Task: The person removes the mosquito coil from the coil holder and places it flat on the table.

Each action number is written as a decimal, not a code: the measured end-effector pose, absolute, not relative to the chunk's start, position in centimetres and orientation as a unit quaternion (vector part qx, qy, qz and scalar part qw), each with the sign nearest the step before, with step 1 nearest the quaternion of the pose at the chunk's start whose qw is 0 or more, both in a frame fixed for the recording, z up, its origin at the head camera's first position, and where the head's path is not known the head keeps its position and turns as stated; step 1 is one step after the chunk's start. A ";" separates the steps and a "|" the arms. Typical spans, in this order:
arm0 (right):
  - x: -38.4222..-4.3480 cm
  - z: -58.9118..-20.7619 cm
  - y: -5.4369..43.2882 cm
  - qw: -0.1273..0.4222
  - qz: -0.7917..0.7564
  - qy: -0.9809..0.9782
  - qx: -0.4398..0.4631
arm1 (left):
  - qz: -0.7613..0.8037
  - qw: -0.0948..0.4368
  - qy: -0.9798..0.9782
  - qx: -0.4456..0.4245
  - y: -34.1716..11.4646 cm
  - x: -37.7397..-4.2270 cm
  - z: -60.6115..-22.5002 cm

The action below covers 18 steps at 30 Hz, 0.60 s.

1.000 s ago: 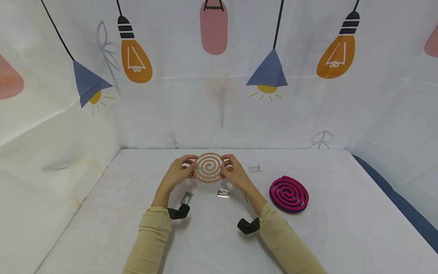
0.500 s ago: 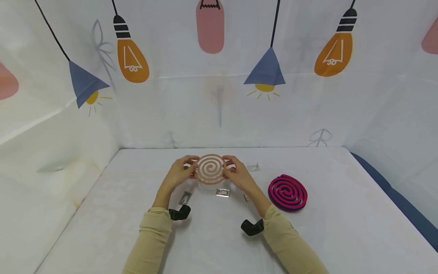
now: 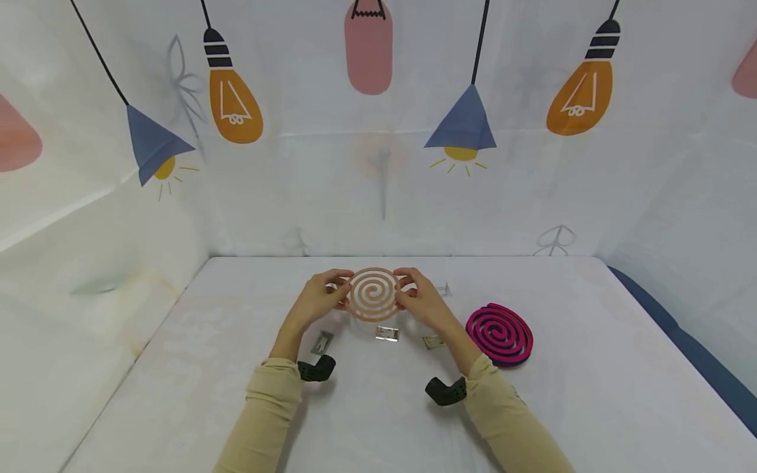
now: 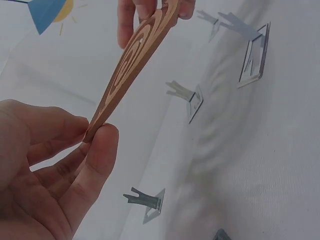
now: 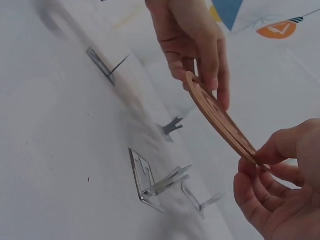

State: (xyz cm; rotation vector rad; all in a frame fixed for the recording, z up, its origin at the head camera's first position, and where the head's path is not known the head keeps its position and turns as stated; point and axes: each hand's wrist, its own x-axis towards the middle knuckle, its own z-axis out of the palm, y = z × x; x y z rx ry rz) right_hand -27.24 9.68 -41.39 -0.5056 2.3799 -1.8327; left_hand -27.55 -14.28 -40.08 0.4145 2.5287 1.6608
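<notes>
A tan mosquito coil point(image 4: 125, 75) is held up above the table, its flat spiral face tilted toward the head camera. My left hand point(image 3: 318, 299) pinches its left edge between thumb and fingers. At the opposite edge, my right hand point(image 3: 427, 303) pinches it the same way; both grips also show in the right wrist view, where the coil point(image 5: 217, 122) appears nearly edge-on. Small metal coil stands lie around below: one point(image 3: 387, 334) just beneath the coil, another point(image 3: 322, 342) near the left wrist, a third point(image 3: 434, 341) by the right forearm. Each has a raised forked prong.
Another metal stand point(image 3: 443, 289) lies behind my right hand, partly covered by it. To the right is a pink and dark spiral coil stack point(image 3: 499, 335) on the white table point(image 3: 591, 394). Fabric walls with printed lamps rise behind and at the sides.
Both hands have shifted a little to the right and slightly nearer, carrying the coil with them. The stand by the right forearm now shows more fully. Grips look the same.
</notes>
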 end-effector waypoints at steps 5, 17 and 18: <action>-26.6 -39.9 10.3 0.071 -0.589 0.788 -0.165 | 0.541 0.043 0.826 0.152 -13.6 -27.1 -39.4; -24.8 -37.2 11.1 0.105 -0.558 0.806 -0.165 | 0.513 0.039 0.841 0.168 -12.5 -26.8 -39.7; -24.8 -37.2 11.3 0.108 -0.554 0.808 -0.166 | 0.511 0.038 0.842 0.169 -12.4 -26.8 -39.7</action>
